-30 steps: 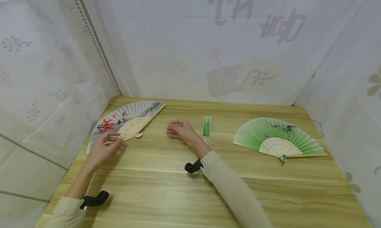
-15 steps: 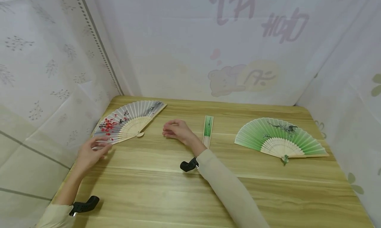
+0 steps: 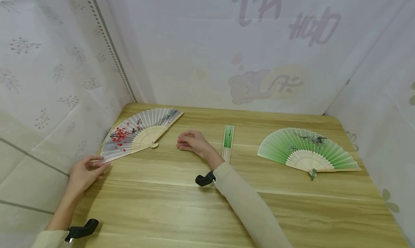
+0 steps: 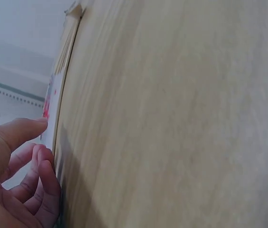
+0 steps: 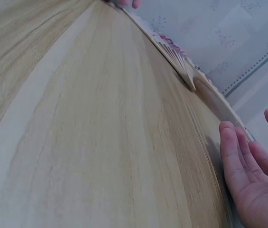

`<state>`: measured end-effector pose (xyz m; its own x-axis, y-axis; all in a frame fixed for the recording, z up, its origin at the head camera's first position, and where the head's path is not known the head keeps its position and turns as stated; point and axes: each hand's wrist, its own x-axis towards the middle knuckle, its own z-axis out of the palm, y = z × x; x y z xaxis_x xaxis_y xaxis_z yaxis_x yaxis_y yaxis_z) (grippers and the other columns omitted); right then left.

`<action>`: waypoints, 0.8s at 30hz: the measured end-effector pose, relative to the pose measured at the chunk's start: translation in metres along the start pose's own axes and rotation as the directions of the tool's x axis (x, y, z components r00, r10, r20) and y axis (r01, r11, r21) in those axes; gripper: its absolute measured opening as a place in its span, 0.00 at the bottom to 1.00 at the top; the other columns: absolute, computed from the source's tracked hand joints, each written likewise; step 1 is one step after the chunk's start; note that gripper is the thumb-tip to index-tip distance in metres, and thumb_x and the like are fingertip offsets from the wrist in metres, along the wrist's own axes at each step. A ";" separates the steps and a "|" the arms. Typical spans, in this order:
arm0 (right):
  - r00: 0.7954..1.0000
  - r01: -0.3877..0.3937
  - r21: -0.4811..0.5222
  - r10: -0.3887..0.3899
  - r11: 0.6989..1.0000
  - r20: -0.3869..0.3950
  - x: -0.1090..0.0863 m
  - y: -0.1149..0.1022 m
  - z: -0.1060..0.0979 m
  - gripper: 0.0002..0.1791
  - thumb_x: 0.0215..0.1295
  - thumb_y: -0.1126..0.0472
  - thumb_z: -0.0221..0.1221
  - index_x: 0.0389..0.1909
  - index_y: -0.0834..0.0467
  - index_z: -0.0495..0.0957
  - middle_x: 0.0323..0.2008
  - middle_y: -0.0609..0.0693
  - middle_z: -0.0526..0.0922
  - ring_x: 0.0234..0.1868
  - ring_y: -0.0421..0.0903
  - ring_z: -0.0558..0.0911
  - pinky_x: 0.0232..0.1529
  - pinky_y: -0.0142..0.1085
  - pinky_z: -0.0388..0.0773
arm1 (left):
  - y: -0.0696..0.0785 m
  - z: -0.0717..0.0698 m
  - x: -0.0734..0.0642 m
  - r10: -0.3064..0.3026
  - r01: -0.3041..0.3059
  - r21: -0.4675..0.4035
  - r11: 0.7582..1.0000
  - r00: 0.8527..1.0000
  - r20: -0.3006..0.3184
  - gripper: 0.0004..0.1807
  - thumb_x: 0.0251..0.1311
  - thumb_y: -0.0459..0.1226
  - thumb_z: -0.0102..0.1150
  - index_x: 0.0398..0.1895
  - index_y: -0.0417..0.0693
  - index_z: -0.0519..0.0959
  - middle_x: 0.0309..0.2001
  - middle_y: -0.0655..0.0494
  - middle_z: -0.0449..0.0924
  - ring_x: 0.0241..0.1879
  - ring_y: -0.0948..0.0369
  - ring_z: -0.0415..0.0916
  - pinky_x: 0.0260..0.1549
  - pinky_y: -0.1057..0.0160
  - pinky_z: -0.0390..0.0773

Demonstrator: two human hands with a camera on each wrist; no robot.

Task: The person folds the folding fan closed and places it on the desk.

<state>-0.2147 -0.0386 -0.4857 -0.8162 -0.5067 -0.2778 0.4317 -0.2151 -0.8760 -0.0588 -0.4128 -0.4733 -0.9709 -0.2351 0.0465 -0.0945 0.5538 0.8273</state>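
A spread folding fan, white and grey with red blossoms, lies at the table's back left. My left hand is at its lower left corner, fingertips at the fan's edge. In the left wrist view a gap shows between that thumb and the bent fingers, and the fan's edge is just beyond them. My right hand is over the table, right of the fan's pivot. Its fingers are loosely bent and hold nothing. Right of it lies a folded green fan, partly behind the wrist.
An opened green fan with a green tassel lies on the right of the wooden table. Printed white cloth stands behind the table and along both sides. Each wrist carries a black camera mount.
My left hand has moved left and towards me, from over the blossom fan to its lower left corner. The right hand has shifted slightly left. The fans have stayed in place.
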 end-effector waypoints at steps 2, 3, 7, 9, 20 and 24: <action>1.000 -0.005 0.002 0.005 1.000 0.005 0.000 0.000 0.001 0.18 0.74 0.69 0.59 0.59 0.73 0.72 0.47 0.69 0.82 0.42 0.53 0.86 0.50 0.43 0.82 | -0.003 -0.001 -0.001 -0.003 0.003 -0.015 1.000 1.000 -0.014 0.25 0.62 0.33 0.71 0.54 0.25 0.73 0.30 0.69 0.81 0.23 0.66 0.80 0.20 0.67 0.81; 1.000 -0.008 0.005 0.008 1.000 0.008 0.001 0.000 0.002 0.18 0.74 0.69 0.59 0.60 0.73 0.71 0.47 0.69 0.82 0.42 0.53 0.86 0.50 0.43 0.82 | -0.004 -0.002 -0.001 -0.004 0.003 -0.021 1.000 1.000 -0.021 0.24 0.61 0.32 0.72 0.53 0.24 0.73 0.29 0.69 0.81 0.23 0.67 0.80 0.20 0.67 0.81; 1.000 -0.012 0.010 0.012 1.000 0.008 0.001 0.001 0.006 0.17 0.74 0.69 0.59 0.59 0.73 0.72 0.48 0.69 0.81 0.41 0.53 0.87 0.50 0.43 0.83 | -0.008 -0.005 -0.004 -0.011 0.011 -0.008 1.000 0.999 -0.036 0.24 0.61 0.32 0.72 0.52 0.24 0.74 0.29 0.68 0.82 0.24 0.68 0.79 0.19 0.68 0.80; 1.000 -0.013 0.018 0.013 1.000 0.007 0.002 0.002 0.008 0.15 0.74 0.70 0.59 0.57 0.72 0.73 0.47 0.69 0.82 0.42 0.53 0.87 0.50 0.43 0.82 | -0.008 -0.007 -0.005 -0.018 0.019 0.019 1.000 0.999 -0.037 0.25 0.61 0.35 0.73 0.54 0.25 0.74 0.29 0.70 0.82 0.24 0.69 0.79 0.20 0.68 0.80; 1.000 0.005 0.047 -0.004 0.999 -0.028 0.007 0.009 0.023 0.17 0.72 0.72 0.59 0.58 0.72 0.72 0.52 0.72 0.80 0.49 0.58 0.85 0.52 0.43 0.81 | -0.009 -0.009 -0.004 -0.081 0.081 0.041 0.996 0.997 -0.020 0.30 0.62 0.39 0.72 0.58 0.26 0.73 0.29 0.73 0.81 0.26 0.70 0.78 0.21 0.67 0.81; 0.999 0.007 0.063 -0.004 0.998 -0.044 0.008 0.010 0.028 0.19 0.72 0.73 0.59 0.60 0.73 0.71 0.54 0.71 0.79 0.53 0.59 0.83 0.54 0.43 0.80 | -0.010 -0.009 -0.003 -0.090 0.090 0.063 0.994 0.996 -0.001 0.30 0.64 0.39 0.71 0.59 0.24 0.72 0.30 0.72 0.81 0.25 0.70 0.78 0.21 0.67 0.81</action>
<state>-0.2065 -0.0685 -0.4854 -0.8339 -0.4686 -0.2916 0.4497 -0.2707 -0.8512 -0.0525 -0.4249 -0.4765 -0.9582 -0.2846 -0.0281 -0.1953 0.5795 0.7912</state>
